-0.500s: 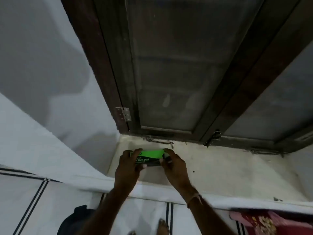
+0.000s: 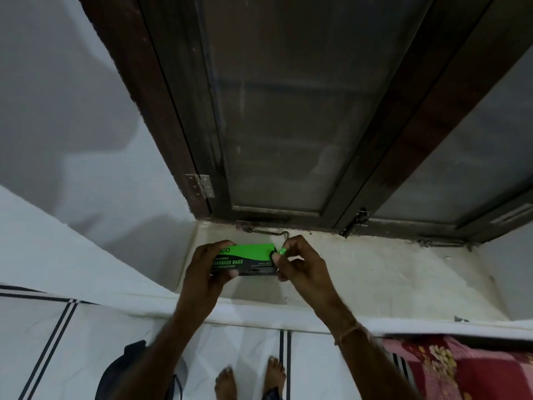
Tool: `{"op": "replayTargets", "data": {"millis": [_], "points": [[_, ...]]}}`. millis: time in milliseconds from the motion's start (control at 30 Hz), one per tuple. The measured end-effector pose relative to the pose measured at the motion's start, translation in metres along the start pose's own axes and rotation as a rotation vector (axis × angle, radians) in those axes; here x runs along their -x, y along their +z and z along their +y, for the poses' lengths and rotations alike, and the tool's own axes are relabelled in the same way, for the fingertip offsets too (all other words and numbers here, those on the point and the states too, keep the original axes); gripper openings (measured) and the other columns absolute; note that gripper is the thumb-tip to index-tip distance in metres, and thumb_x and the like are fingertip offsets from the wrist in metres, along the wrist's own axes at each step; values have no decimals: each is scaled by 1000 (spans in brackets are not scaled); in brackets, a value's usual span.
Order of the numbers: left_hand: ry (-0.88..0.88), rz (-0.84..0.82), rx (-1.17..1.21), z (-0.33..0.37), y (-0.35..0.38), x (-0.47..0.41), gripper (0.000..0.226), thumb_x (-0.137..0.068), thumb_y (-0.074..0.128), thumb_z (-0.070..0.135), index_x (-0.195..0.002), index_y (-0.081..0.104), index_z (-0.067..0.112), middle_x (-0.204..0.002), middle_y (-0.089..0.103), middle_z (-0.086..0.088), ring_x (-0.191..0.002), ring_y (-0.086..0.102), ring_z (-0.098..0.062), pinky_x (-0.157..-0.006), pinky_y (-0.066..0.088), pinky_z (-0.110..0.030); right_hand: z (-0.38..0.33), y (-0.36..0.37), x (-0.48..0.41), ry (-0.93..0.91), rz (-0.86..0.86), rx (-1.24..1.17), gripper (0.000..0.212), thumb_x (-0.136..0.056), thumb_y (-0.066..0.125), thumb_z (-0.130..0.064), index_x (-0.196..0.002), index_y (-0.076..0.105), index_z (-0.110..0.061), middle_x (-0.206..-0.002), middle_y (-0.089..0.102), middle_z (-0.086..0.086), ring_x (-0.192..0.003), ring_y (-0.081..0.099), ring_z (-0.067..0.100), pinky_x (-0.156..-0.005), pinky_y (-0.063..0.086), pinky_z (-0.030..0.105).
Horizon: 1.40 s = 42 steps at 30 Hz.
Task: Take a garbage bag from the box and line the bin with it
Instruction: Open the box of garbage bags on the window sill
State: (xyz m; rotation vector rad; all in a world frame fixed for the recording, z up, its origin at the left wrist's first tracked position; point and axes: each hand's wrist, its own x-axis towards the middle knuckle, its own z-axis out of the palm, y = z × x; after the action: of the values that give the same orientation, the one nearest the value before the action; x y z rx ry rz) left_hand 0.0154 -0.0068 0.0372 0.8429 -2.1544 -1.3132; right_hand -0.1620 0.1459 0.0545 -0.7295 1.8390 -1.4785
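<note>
A green and black box (image 2: 248,258) printed "GARBAGE BAGS" is held above a pale window sill (image 2: 389,272). My left hand (image 2: 206,272) grips the box's left end, thumb underneath. My right hand (image 2: 300,262) is at the box's right end, its thumb and forefinger pinched on a small green tip of a garbage bag (image 2: 281,250) that sticks out of the box. A dark rounded bin (image 2: 121,373) shows partly at the bottom left, behind my left forearm.
A dark wooden window frame (image 2: 161,111) with glass panes rises behind the sill, a metal hook latch (image 2: 268,231) at its base. White tiled floor (image 2: 57,342) with black stripes lies below, my bare feet (image 2: 251,379) on it. A red flowered cloth (image 2: 450,368) lies at the bottom right.
My right hand has shifted from flat on the box's right end to a pinch on the green bag tip, drawn slightly out. The left hand keeps its hold.
</note>
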Motion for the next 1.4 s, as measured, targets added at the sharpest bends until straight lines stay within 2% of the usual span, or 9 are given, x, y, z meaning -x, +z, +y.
{"op": "replayTargets", "data": {"millis": [167, 267, 467, 600, 733, 833, 1033, 1267, 1400], "points": [[33, -8, 22, 6, -8, 4, 53, -80, 75, 33, -131, 61, 25, -123, 60, -2, -109, 63, 0, -84, 53, -13, -8, -13, 6, 56, -10, -208, 16, -93, 72, -5, -93, 57, -8, -88, 62, 33, -73, 69, 24, -70, 60, 36], [3, 14, 33, 1, -13, 8, 57, -80, 72, 43, -133, 63, 25, -124, 60, 5, -105, 67, -18, -80, 62, -35, 0, -22, 8, 43, -5, -216, 21, -96, 58, 5, -108, 68, -10, -89, 52, 42, -84, 61, 27, -78, 62, 38], [21, 21, -8, 12, -5, 12, 52, -82, 82, 18, -130, 63, 28, -121, 59, 11, -108, 63, -7, -82, 59, -23, 14, -13, 14, -236, 272, 372, 33, -81, 76, 5, -95, 73, -25, -102, 69, -9, -96, 63, 6, -76, 47, 16], [-41, 35, 13, 11, -2, 14, 53, -81, 79, 30, -132, 65, 26, -122, 60, 11, -106, 67, -14, -80, 63, -42, 8, -7, 21, -182, 155, 36, 15, -91, 75, -8, -100, 78, -19, -98, 78, -4, -92, 73, 11, -81, 55, 23], [-28, 50, 13, 15, -1, 16, 56, -79, 76, 44, -131, 65, 29, -121, 62, 9, -102, 69, -19, -76, 63, -46, 14, -8, 19, -147, 96, -112, 27, -93, 72, -5, -119, 77, -14, -113, 77, 4, -109, 73, 18, -95, 59, 35], [-30, 34, 7, 17, -1, 17, 52, -81, 83, 27, -129, 65, 32, -121, 62, 13, -104, 69, -21, -77, 64, -46, 14, -12, 17, -103, 23, -136, 42, -95, 70, -6, -136, 67, -15, -117, 72, 11, -112, 70, 20, -97, 58, 32], [96, 13, -242, 41, -7, 7, 54, -83, 82, 15, -132, 64, 25, -122, 57, 3, -103, 62, -8, -83, 47, -5, 14, -23, 13, 41, -143, -374, 43, -95, 70, -17, -137, 67, -28, -123, 69, 7, -115, 67, 17, -104, 54, 37], [225, -70, -485, 71, -6, -20, 63, -77, 87, 16, -134, 64, 25, -138, 55, -5, -116, 62, -24, -90, 60, -41, 18, -14, -7, 161, -198, -585, 45, -96, 66, -15, -140, 62, -19, -134, 64, 18, -123, 62, 23, -98, 55, 30], [234, -54, -452, 73, -10, -22, 61, -75, 88, 15, -131, 66, 24, -133, 57, -2, -112, 61, -17, -90, 58, -34, 22, -12, -11, 171, -207, -650, 50, -94, 66, -12, -143, 57, -8, -134, 67, 12, -120, 66, 23, -97, 57, 34]]}}
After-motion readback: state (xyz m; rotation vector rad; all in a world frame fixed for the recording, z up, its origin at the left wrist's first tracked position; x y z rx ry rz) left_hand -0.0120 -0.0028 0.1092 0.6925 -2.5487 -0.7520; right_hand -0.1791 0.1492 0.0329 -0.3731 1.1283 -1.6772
